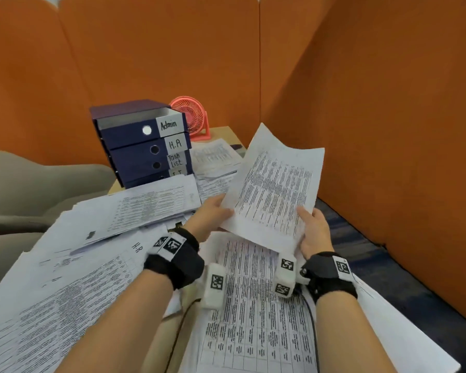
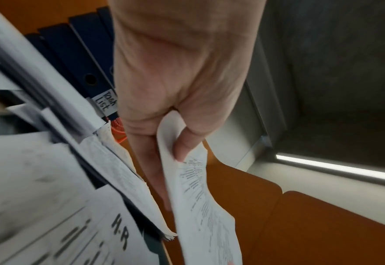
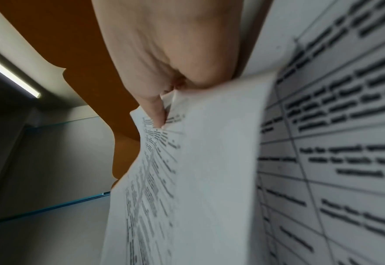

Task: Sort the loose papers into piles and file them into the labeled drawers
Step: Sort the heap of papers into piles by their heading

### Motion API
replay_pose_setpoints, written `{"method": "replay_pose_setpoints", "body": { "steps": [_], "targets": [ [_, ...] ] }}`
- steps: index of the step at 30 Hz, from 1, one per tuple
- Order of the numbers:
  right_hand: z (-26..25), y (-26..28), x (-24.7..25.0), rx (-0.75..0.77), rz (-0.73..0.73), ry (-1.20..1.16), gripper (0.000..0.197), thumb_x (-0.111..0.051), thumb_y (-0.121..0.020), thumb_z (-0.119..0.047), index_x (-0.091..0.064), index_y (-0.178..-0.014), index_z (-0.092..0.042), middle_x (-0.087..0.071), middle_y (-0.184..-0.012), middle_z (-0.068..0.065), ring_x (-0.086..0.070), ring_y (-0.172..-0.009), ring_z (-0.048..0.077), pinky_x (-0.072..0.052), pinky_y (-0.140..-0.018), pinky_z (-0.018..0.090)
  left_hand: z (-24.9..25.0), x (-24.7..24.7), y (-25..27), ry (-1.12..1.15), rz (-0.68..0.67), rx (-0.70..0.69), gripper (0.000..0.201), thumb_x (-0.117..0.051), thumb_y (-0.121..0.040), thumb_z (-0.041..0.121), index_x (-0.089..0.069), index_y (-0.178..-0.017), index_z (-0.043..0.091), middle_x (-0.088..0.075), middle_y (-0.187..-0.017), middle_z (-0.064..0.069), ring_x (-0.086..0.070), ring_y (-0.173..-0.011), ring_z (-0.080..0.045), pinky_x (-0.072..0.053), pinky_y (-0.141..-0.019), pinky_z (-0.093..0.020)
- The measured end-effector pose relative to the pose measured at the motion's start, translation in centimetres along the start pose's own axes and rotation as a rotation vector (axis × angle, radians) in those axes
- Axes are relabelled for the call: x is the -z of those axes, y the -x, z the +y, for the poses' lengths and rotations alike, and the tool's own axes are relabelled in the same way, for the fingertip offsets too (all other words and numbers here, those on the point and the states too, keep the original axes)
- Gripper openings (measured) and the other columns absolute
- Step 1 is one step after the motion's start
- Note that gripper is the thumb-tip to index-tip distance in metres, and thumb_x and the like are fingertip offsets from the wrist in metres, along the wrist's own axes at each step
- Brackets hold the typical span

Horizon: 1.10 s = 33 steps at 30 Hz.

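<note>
A printed sheet [image 1: 276,189] with a dense text table is held up above the desk, tilted toward me. My left hand [image 1: 213,214] pinches its lower left corner, thumb on top, and in the left wrist view the thumb [image 2: 184,145] presses the curled sheet [image 2: 200,197] against the fingers. My right hand [image 1: 314,230] grips the lower right edge; the right wrist view shows the thumb [image 3: 155,107] pinching the sheet [image 3: 187,179]. A dark blue drawer unit [image 1: 143,144] stands behind, labelled Admin, H.R, Task List and one partly hidden; the Admin drawer [image 1: 135,122] is pulled open.
Loose printed papers [image 1: 65,286] cover the desk, one headed H.R, with a thicker stack [image 1: 135,208] left of my hands. A pink desk fan [image 1: 191,117] stands behind the drawers. Orange partition walls [image 1: 374,130] close in the back and right. A grey chair [image 1: 38,184] sits left.
</note>
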State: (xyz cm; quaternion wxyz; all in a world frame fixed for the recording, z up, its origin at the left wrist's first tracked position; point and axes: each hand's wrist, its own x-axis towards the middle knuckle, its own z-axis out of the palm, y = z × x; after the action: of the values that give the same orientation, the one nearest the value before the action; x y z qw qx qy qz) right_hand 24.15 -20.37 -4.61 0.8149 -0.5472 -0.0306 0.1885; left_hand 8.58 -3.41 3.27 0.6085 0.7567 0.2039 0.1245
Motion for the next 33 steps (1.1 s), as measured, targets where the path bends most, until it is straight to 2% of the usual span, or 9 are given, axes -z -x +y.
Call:
{"method": "replay_pose_setpoints", "body": {
  "steps": [3,6,9,12,15,19,24,28,33],
  "targets": [
    [0.0,0.3,0.3,0.027,0.007,-0.036,0.028,-0.063,-0.096,-0.021,-0.061,-0.123,-0.014,-0.070,-0.118,0.004,-0.067,-0.108,0.024,-0.050,-0.100,0.049,1.5,-0.9,-1.4,-0.073,0.128,-0.010,0.029,-0.042,-0.094,0.006,-0.058,-0.114,0.020,-0.063,-0.104,-0.017,-0.062,-0.082,-0.029,-0.052,-0.065,-0.036],
    [0.1,0.2,0.5,0.020,-0.009,-0.105,0.018,-0.063,-0.096,-0.021,-0.063,-0.110,-0.009,-0.071,-0.112,0.007,-0.068,-0.101,0.021,-0.056,-0.091,0.042,2.1,-1.8,-2.3,0.043,0.163,0.020,0.034,-0.039,-0.094,0.002,-0.056,-0.120,0.017,-0.065,-0.106,-0.013,-0.066,-0.082,-0.029,-0.055,-0.052,-0.030],
    [-0.3,0.3,0.3,0.006,-0.021,-0.140,0.007,-0.059,-0.098,-0.014,-0.059,-0.100,-0.007,-0.069,-0.099,0.007,-0.066,-0.080,0.013,-0.057,-0.065,0.025,1.9,-2.5,-3.3,0.088,0.197,0.044,0.041,-0.036,-0.093,-0.001,-0.054,-0.126,0.015,-0.066,-0.115,-0.015,-0.066,-0.098,-0.034,-0.061,-0.065,-0.044],
    [-0.5,0.4,0.3,0.014,0.022,-0.149,0.024,-0.060,-0.098,-0.014,-0.060,-0.117,-0.001,-0.069,-0.116,0.011,-0.067,-0.102,0.023,-0.057,-0.084,0.035,1.5,-3.3,-3.5,0.020,0.220,0.042,0.035,-0.041,-0.094,0.002,-0.051,-0.124,0.016,-0.063,-0.118,-0.017,-0.064,-0.103,-0.035,-0.060,-0.072,-0.047],
    [-0.5,0.1,0.5,-0.002,0.066,-0.193,0.025,-0.061,-0.097,-0.015,-0.059,-0.120,-0.006,-0.069,-0.116,0.009,-0.068,-0.102,0.024,-0.058,-0.082,0.038,1.4,-4.0,-3.2,-0.048,0.146,0.048,0.034,-0.050,-0.089,-0.003,-0.051,-0.119,0.012,-0.061,-0.120,-0.019,-0.061,-0.107,-0.038,-0.057,-0.082,-0.053],
    [-0.6,0.0,0.5,-0.027,0.026,-0.247,0.032,-0.065,-0.093,-0.010,-0.058,-0.125,-0.010,-0.069,-0.121,0.010,-0.069,-0.102,0.024,-0.057,-0.088,0.045,2.1,-3.6,-2.0,-0.311,0.003,0.111,0.043,-0.048,-0.087,-0.005,-0.052,-0.127,0.010,-0.062,-0.118,-0.016,-0.060,-0.100,-0.031,-0.056,-0.075,-0.039],
    [-0.5,0.3,0.0,-0.048,-0.127,-0.281,0.037,-0.053,-0.096,0.005,-0.048,-0.133,0.001,-0.067,-0.095,0.006,-0.070,-0.068,0.010,-0.056,-0.059,0.018,4.5,2.2,-0.9,-0.489,0.280,0.137,0.028,-0.041,-0.087,-0.004,-0.059,-0.109,-0.001,-0.063,-0.103,-0.016,-0.061,-0.099,-0.034,-0.052,-0.080,-0.041],
    [0.0,0.5,-0.3,-0.065,-0.128,-0.219,0.043,-0.059,-0.095,-0.003,-0.048,-0.136,0.000,-0.067,-0.102,0.015,-0.069,-0.077,0.015,-0.057,-0.065,0.020,3.1,7.9,1.0,-0.958,0.326,0.310,0.027,-0.044,-0.095,0.005,-0.063,-0.114,0.002,-0.063,-0.119,-0.011,-0.056,-0.112,-0.030,-0.041,-0.087,-0.032],
    [-0.1,0.4,-0.1,-0.056,-0.097,-0.242,0.036,-0.059,-0.095,-0.001,-0.052,-0.130,0.000,-0.066,-0.114,0.023,-0.068,-0.087,0.022,-0.059,-0.070,0.023,0.2,9.7,1.5,-1.002,0.364,0.348,0.029,-0.048,-0.092,0.008,-0.065,-0.115,0.008,-0.065,-0.120,-0.008,-0.057,-0.114,-0.028,-0.040,-0.084,-0.029]
  ]
}}
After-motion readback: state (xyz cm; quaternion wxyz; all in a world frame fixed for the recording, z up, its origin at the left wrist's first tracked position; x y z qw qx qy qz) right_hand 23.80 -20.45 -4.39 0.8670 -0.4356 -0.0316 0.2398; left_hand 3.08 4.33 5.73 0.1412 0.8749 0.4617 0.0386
